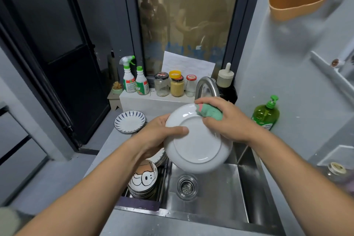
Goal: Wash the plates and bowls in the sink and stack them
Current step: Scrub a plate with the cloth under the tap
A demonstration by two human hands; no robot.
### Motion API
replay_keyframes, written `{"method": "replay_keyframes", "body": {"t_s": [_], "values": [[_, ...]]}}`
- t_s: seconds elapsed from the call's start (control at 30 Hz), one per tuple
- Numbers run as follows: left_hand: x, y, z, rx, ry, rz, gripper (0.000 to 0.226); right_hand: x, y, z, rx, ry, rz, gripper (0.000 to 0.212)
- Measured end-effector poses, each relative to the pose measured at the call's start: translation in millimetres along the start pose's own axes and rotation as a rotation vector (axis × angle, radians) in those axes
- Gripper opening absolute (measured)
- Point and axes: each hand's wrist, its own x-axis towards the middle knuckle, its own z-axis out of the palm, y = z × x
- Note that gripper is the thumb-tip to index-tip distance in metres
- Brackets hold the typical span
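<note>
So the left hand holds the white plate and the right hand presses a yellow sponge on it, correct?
No: the head view shows a green sponge, not yellow. The left hand holds the white plate and the right hand presses the sponge on it.

The light is cool, even and quite bright, and it seems to come from above. Small white glare spots sit on the round white ceramic plate (197,143). The stainless steel sink (220,188) gives pale reflections, and a soft shadow lies on its floor under the plate. The tall window pane (183,15) glows warm yellow and looks hazy. The black door panel (63,44) at the left is dark. Straight lines bend near the edges of the wide view. The orange plastic wall holder (298,4) and the glass jar (337,170) at the right edge are blurred, while the centre is sharp.
</note>
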Motion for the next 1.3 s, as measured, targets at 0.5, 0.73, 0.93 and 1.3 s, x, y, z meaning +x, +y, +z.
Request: {"method": "replay_keyframes", "body": {"t_s": [0.5,0.73,0.93,1.3], "values": [[3,-30,34,-0.539,0.39,0.055,0.039,-16,29,65,0.213,0.51,0.128,0.052],[17,-30,29,-0.701,0.446,0.026,0.042,-55,17,135,-0.257,0.427,0.012,0.058],[17,-32,39,-0.795,0.434,-0.043,0.036,-17,34,96,-0.199,0.385,0.035,0.055],[9,-67,34,-0.515,0.437,0.081,0.041,-17,54,80,-0.41,0.145,-0.068,0.061]]}}
